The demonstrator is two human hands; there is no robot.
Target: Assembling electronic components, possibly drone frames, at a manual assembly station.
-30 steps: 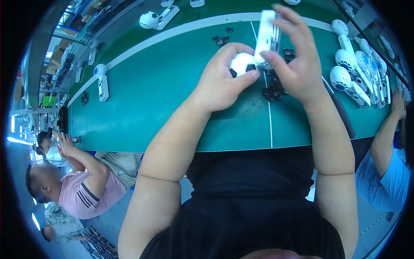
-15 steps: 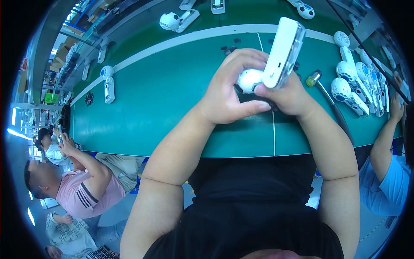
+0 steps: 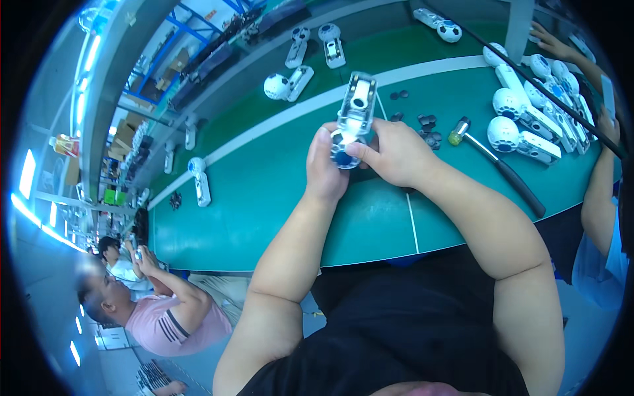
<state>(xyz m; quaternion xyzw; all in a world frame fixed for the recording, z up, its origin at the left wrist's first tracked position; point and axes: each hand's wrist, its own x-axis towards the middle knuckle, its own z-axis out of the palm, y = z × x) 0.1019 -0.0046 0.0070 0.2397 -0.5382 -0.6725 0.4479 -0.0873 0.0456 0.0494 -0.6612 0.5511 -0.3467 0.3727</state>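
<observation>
Both my hands hold one white device (image 3: 358, 109) with a round, football-patterned ball at its near end and a rectangular body pointing away from me. Its open or clear-faced side, with a dark round spot, faces up. My left hand (image 3: 322, 170) is closed round the left of the ball. From the right, my right hand (image 3: 399, 156) grips it with the thumb laid over the ball. The device is held above the green table (image 3: 277, 165). Just right of my right hand lie several small black pieces (image 3: 429, 125).
A hammer (image 3: 505, 168) with a yellowish end lies to the right. Beyond it are several similar white devices (image 3: 522, 135); more sit along the far side (image 3: 288, 86) and left (image 3: 199, 181). A co-worker in pink (image 3: 178, 317) sits left; another person's arm (image 3: 598, 178) is at right.
My hands have drawn the device left and turned it, so its open side now shows instead of the plain white back. My left fingers have closed in on the ball. The view has shifted.
</observation>
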